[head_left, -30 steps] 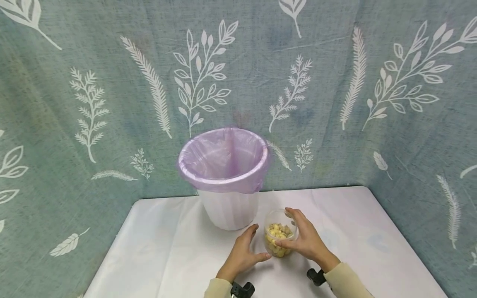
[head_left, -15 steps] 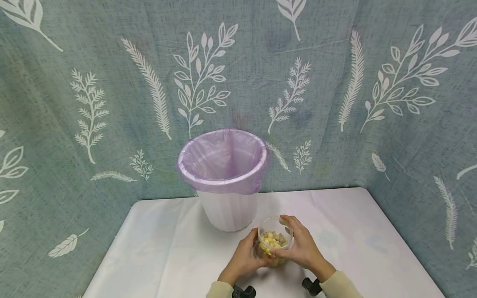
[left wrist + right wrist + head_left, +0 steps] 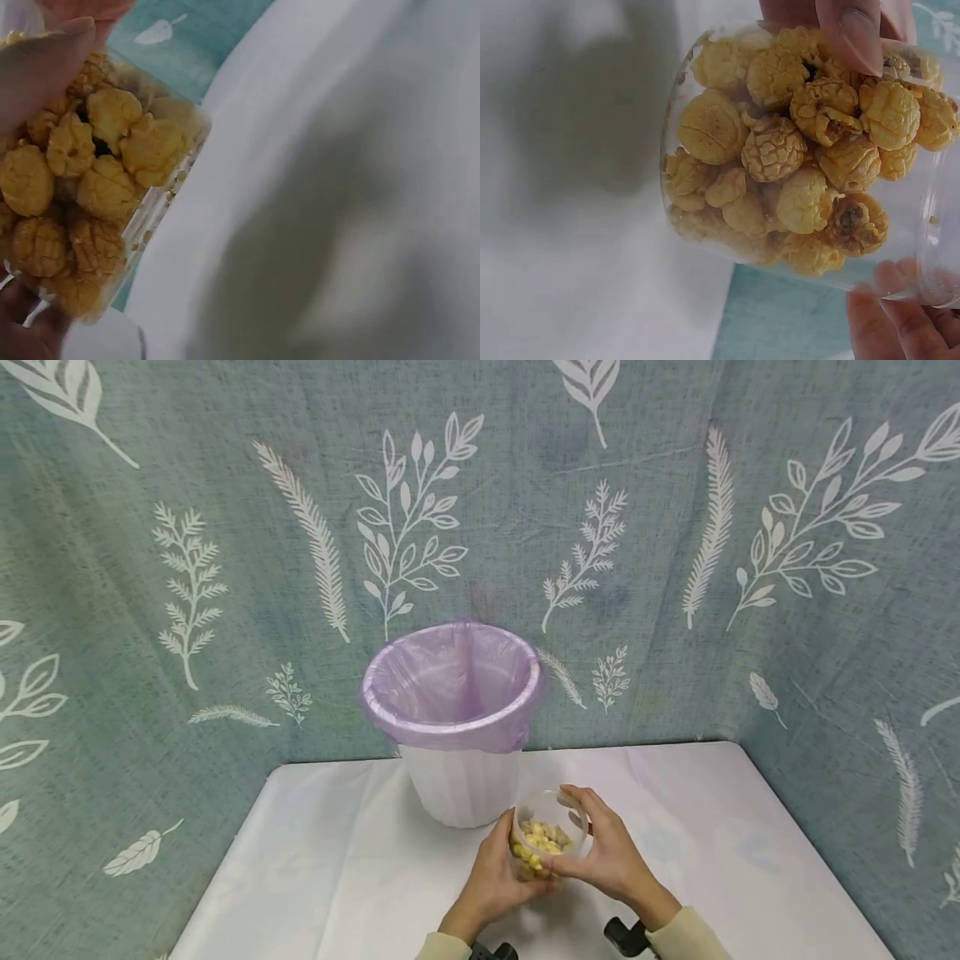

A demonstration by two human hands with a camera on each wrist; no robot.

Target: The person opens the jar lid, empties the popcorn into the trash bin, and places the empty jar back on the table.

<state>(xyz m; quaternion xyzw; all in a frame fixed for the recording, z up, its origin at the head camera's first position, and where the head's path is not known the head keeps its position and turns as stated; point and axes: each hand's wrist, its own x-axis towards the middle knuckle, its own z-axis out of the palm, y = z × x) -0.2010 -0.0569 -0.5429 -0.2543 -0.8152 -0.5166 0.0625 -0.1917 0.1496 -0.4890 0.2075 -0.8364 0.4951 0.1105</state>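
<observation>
A clear plastic jar (image 3: 529, 802) of yellow-brown popcorn (image 3: 546, 837) is between the hands, its open top facing up and slightly tilted. My left hand (image 3: 489, 887) grips its left side, thumb low on the near wall. My right hand (image 3: 613, 853) holds the right side near the rim, thumb in front and fingers behind. Round popcorn (image 3: 109, 187) fills the lower jar in the left wrist view. In the right wrist view the popcorn (image 3: 772, 146) shows through the wall, and the jar's base hangs over the white cloth with a shadow beside it.
A white bin (image 3: 463, 789) lined with a purple bag (image 3: 517, 714) folded over its rim stands just beyond the jar, to the left. A white cloth (image 3: 720, 827) covers the table, and a green leaf-patterned curtain (image 3: 495, 510) surrounds it on the far side and both flanks.
My left hand has closed in from beside the jar and taken hold of it. The jar, held in both hands, has shifted a little left and up off the cloth.
</observation>
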